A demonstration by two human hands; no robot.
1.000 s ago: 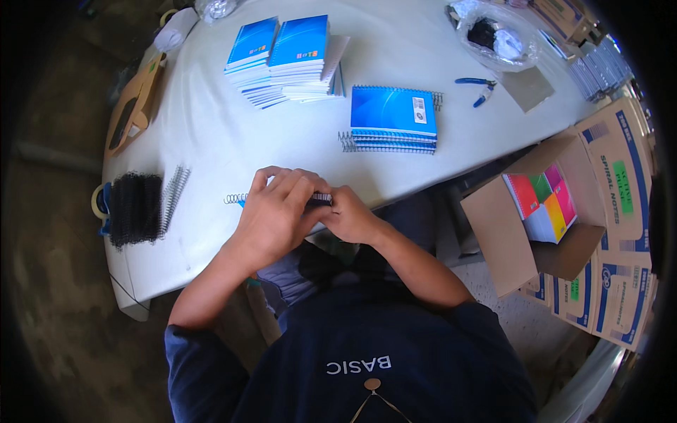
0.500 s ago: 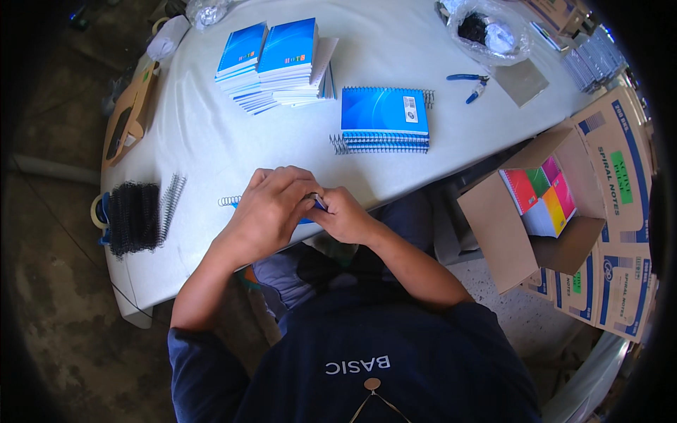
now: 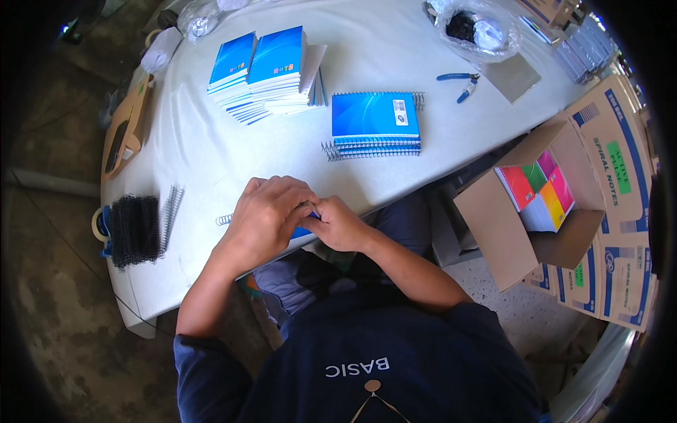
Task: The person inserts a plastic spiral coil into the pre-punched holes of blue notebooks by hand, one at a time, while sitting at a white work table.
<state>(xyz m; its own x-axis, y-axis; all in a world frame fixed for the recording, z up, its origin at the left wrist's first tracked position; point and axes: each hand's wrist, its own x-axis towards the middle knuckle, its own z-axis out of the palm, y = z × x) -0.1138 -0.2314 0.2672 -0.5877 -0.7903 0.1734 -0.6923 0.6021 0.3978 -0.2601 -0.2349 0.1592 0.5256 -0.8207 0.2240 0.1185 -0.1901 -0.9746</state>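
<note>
At the table's near edge my left hand (image 3: 266,213) is curled over a small blue notebook (image 3: 300,232), covering most of it. A loose end of its spiral coil (image 3: 224,220) sticks out to the left of that hand. My right hand (image 3: 340,224) pinches the notebook's right end, its thumb and fingers closed against my left fingertips. What lies right between the fingertips is mostly hidden. Beyond my hands is a stack of blue spiral notebooks (image 3: 374,115), with coil ends jutting past its sides.
Piles of unbound blue notebooks (image 3: 277,53) stand farther back. Black spiral coils (image 3: 135,229) lie at the left edge beside a tape roll (image 3: 96,222). Blue-handled pliers (image 3: 462,84) rest at the back right. An open carton (image 3: 493,233) with colourful notebooks stands right of the table.
The whole view has shifted slightly. Both hands stay together at the notebook, with small finger movements, and a bit more of its blue cover shows between them.
</note>
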